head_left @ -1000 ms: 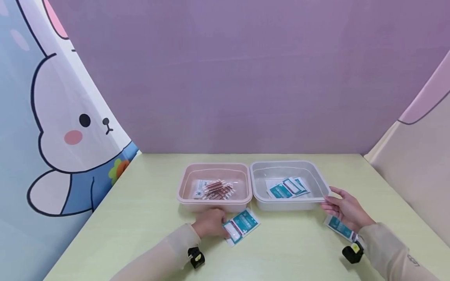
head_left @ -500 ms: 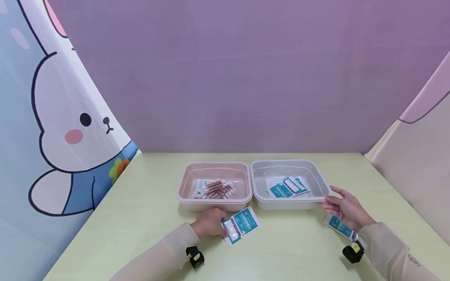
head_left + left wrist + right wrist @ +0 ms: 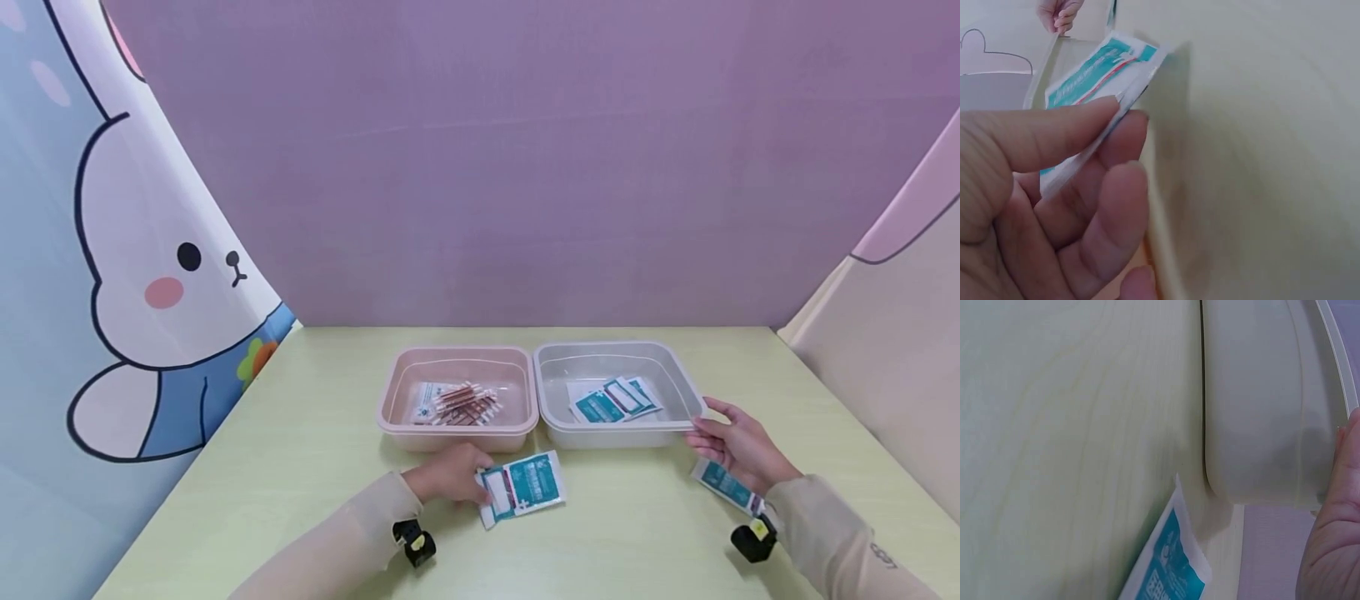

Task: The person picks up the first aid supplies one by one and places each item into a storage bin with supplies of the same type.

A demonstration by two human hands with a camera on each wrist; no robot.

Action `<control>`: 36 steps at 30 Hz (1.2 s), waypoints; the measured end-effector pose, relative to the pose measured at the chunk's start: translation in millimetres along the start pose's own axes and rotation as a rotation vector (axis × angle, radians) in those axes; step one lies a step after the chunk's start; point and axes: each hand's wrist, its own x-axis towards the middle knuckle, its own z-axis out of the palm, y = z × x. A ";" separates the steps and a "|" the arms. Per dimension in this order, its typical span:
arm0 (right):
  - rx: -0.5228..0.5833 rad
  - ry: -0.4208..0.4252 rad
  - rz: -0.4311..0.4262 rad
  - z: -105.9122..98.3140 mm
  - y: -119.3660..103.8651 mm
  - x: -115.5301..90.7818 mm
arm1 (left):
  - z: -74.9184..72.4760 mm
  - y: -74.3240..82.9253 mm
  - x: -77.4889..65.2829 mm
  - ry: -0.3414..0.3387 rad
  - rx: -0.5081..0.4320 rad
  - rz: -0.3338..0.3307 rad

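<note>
Between thumb and forefinger, my left hand (image 3: 453, 475) pinches a flat teal-and-white sachet (image 3: 531, 485) by one end, just in front of the pink bin. The left wrist view shows this sachet (image 3: 1104, 72) tilted above the table. At the right, my right hand (image 3: 738, 448) grips the front right corner of the white plastic bin (image 3: 615, 437), its thumb on the rim. Inside that bin lie several similar sachets (image 3: 615, 402). Another sachet (image 3: 726, 485) lies on the table under my right wrist, partly hidden; its printed end also appears in the right wrist view.
The pink bin (image 3: 453, 439) stands against the white bin's left side. It holds a heap of brown-and-white swab sticks (image 3: 467, 404) and a white printed packet (image 3: 427, 400). Behind the pale table (image 3: 300, 467) rises a purple backdrop (image 3: 525, 167).
The sachet in my left hand has swung from a steep slant to a flatter angle, its free end slightly farther right. My right hand and both bins have stayed put.
</note>
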 end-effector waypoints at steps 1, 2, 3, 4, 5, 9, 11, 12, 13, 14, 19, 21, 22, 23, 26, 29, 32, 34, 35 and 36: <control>0.001 0.000 0.000 -0.1 -0.2 0.0 | -1.2 0.9 0.3 -0.007 -0.019 0.000; 0.001 0.001 -0.001 -0.2 -0.4 0.0 | -2.4 2.0 0.4 -0.012 -0.040 0.001; 0.004 0.001 -0.001 -0.3 -0.7 -0.1 | -3.7 3.5 0.3 -0.015 -0.058 -0.002; 0.007 0.000 -0.002 -0.3 -0.9 -0.1 | -4.9 5.2 0.2 -0.017 -0.080 -0.006; 0.010 0.001 -0.001 -0.4 -1.2 -0.1 | -6.2 7.0 0.1 -0.021 -0.105 -0.009; 0.009 0.002 -0.004 -0.2 -2.0 -0.4 | -11.1 14.5 -0.6 -0.041 -0.199 -0.026; 0.001 0.003 -0.008 0.2 -2.4 -0.5 | -14.2 17.8 -0.8 -0.049 -0.234 -0.024; -0.005 0.003 -0.012 0.6 -2.5 -0.5 | -15.6 19.0 -0.9 -0.052 -0.245 -0.022; -0.009 0.002 -0.015 1.0 -2.6 -0.5 | -17.2 20.0 -1.0 -0.054 -0.255 -0.020; -0.013 0.001 -0.018 1.5 -2.5 -0.4 | -18.7 20.7 -1.2 -0.052 -0.261 -0.012; -0.020 -0.012 -0.025 3.5 -1.4 -0.5 | -26.3 23.3 -2.9 -0.058 -0.296 0.016; -0.021 -0.010 -0.024 3.7 -1.2 -0.8 | -28.4 24.3 -2.9 -0.065 -0.308 0.028; -0.021 -0.003 -0.021 3.7 -1.2 -1.0 | -29.5 24.8 -2.6 -0.071 -0.313 0.036; -0.022 -0.002 -0.020 3.5 -1.1 -1.1 | -30.0 25.0 -1.9 -0.071 -0.317 0.043; -0.021 -0.002 -0.021 2.6 -0.3 -1.2 | -31.1 25.4 1.2 -0.078 -0.327 0.057; -0.022 -0.003 -0.021 1.9 1.3 -1.3 | -32.5 25.2 4.0 -0.082 -0.325 0.066; -0.021 -0.004 -0.019 1.7 1.9 -1.1 | -35.7 26.4 5.8 -0.091 -0.312 0.082; -0.020 -0.003 -0.019 1.3 1.2 -0.9 | -39.7 29.1 6.9 -0.093 -0.291 0.092; -0.020 -0.003 -0.021 0.9 0.8 -0.7 | -42.1 30.7 8.1 -0.085 -0.269 0.097; -0.018 -0.002 -0.023 0.5 0.3 -0.5 | -44.7 32.6 9.4 -0.080 -0.255 0.099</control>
